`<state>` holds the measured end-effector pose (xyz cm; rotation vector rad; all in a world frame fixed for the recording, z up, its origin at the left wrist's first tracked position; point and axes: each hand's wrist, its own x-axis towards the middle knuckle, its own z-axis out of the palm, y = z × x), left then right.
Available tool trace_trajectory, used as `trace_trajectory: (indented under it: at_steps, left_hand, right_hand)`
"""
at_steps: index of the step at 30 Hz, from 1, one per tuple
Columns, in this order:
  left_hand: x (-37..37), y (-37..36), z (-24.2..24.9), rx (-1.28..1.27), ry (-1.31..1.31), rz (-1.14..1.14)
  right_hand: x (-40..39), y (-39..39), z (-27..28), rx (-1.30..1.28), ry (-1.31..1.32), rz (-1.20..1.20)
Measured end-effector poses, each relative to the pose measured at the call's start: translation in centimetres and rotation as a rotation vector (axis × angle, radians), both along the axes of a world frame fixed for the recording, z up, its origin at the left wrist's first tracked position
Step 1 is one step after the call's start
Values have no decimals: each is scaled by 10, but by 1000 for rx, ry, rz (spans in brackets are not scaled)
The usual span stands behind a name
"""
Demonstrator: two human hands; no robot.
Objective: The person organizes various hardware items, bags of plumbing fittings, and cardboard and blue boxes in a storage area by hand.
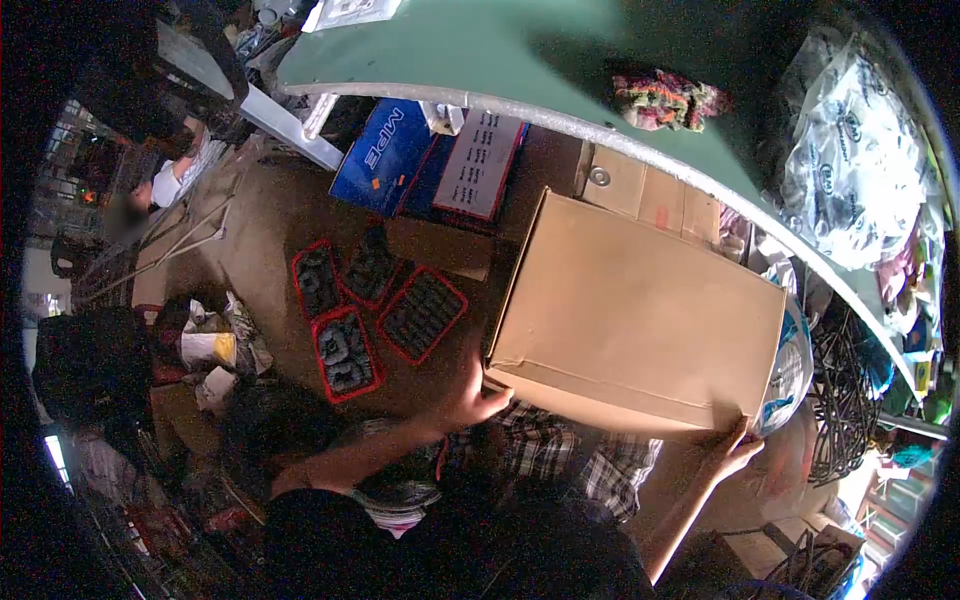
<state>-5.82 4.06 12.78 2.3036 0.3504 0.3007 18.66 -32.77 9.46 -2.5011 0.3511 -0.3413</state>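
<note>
A large closed cardboard box (640, 310) is held between my two hands, in front of a green-topped table. My left hand (475, 395) grips its lower left corner, with the fingers curled at the edge. At the lower right corner, my right hand (735, 455) holds the box with its fingers against the side and bottom. The underside of the box is hidden. Left of the box, on the floor, lie several red-rimmed trays (422, 313) filled with dark parts.
The green table (480, 50) carries a patterned cloth (668, 99) and clear plastic bags (855, 150). Beneath it stand a blue box (380, 155) and another carton (650, 195). Dark wire-like pieces (845, 400) lie at the right. Another person's arm (175, 180) shows at the upper left.
</note>
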Motion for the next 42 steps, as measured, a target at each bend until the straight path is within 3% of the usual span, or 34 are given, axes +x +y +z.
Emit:
trace_trajectory:
  at_steps: [2,3,6,7,10,13,16,19,22,25,28,31,37,40,42]
  left_hand:
    - [1,-27,10,-512,107,223]
    - [-2,-28,-3,-271,20,212]
    - [-10,-39,0,-436,201,292]
    - [-19,-41,-22,-473,165,293]
    - [-13,-32,7,-537,239,254]
    - [-13,-27,11,-560,477,239]
    - [-10,-23,19,-604,393,185]
    - [-9,-30,10,-469,198,285]
    - [-11,-37,9,-350,219,356]
    - [-14,-36,7,-432,249,315]
    - [-10,-34,21,-436,445,288]
    - [-9,-37,15,-328,255,316]
    - [-9,-27,11,-441,220,238]
    - [-24,-41,-22,-342,342,408]
    - [-31,-19,-35,579,71,19]
  right_hand:
    - [2,3,-5,51,-28,10]
    - [6,-2,-11,32,-85,66]
    - [10,-5,-15,49,-173,196]
    - [9,-3,-12,104,-153,222]
    - [7,13,5,155,-87,239]
    - [8,4,-5,157,-53,224]
    - [5,5,-4,147,-48,211]
    - [3,0,-7,138,-33,198]
    - [2,-4,-9,96,-8,166]
    - [2,-7,-13,72,-28,165]
    - [0,-2,-7,85,-21,171]
    - [1,-3,-8,58,-18,163]
    - [1,1,-12,119,-79,163]
    - [2,-4,-17,92,-114,185]
    - [2,-5,-17,98,-110,187]
